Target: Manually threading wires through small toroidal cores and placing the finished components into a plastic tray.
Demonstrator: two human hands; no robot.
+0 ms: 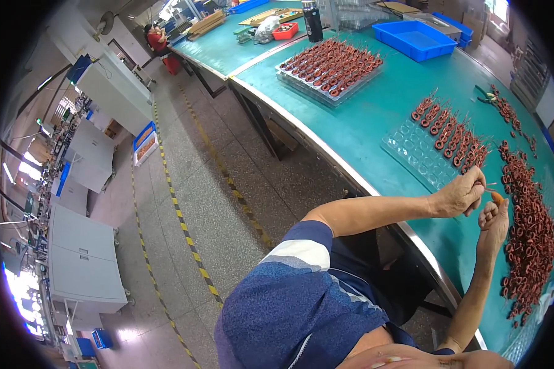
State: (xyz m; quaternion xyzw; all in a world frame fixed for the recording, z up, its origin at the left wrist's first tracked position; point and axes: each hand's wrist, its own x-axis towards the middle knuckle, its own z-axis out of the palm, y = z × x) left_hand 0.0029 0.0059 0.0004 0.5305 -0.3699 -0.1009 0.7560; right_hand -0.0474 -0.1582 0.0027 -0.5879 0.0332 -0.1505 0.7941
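My left hand [460, 195] is closed in a pinch over the table, near the front corner of a clear plastic tray [406, 147]. A thin, pale reddish piece like a wire [490, 184] sticks out from its fingertips. Just below it, my right hand [495, 222] has curled fingers, with an orange cover [497, 198] on one fingertip; what it holds is hidden. Several rows of reddish-brown ring-shaped coils [452, 132] with thin leads fill the tray's far side, while round pockets show on its near side. A heap of loose coils [528, 240] lies right of my hands.
A fuller tray of coils [332, 67] sits farther back on the green table [345, 138]. Beyond are a blue bin [414, 40], a dark bottle [312, 21] and a red box [285, 31]. Green-handled pliers [487, 95] lie at right. A person in red [157, 40] sits far off.
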